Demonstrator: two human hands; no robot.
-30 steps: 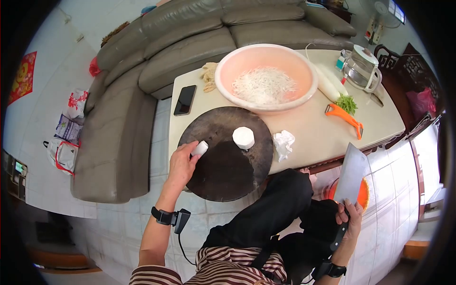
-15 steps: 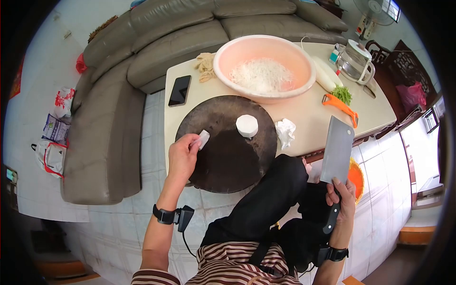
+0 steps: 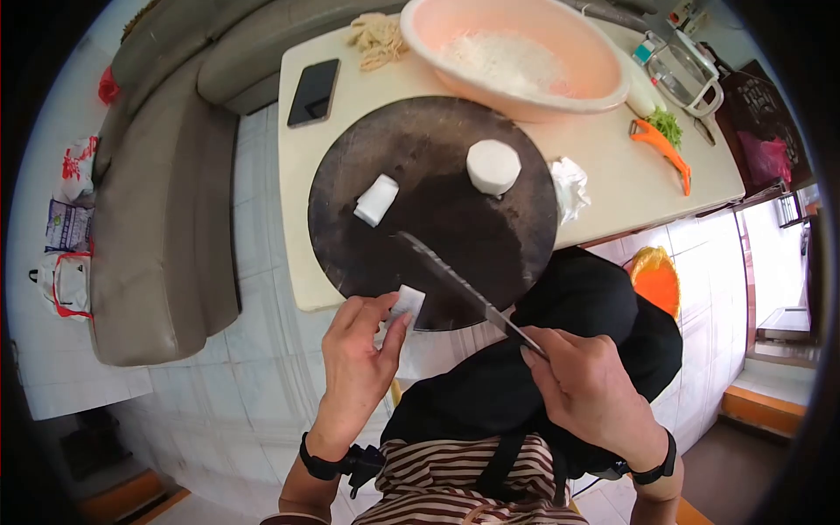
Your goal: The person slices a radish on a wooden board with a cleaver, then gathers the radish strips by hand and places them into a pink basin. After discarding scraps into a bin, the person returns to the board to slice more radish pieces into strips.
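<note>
slab of white vegetable (image 3: 409,301) pinched between thumb and fingertips of left hand (image 3: 359,350), over near edge of round dark wooden board (image 3: 437,131); likely light, firm, moist-slippery, snappable: best held by outer edges. right hand (image 3: 588,376) clenched round steel cleaver (image 3: 451,281), blade just right of pinch.

I see the person's left hand (image 3: 357,354) pinching 1 small white piece (image 3: 408,304) at the near edge of a round, dark board (image 3: 490,267). The right hand (image 3: 599,389) grips a knife (image 3: 455,283), and its blade slants over this board; if they touch, I cannot tell. On the board rest 1 thick white disc (image 3: 493,167) and 1 white block (image 3: 377,200), apart. Behind it stands a pink basin (image 3: 525,108) with blurred white contents (image 3: 505,63).
</note>
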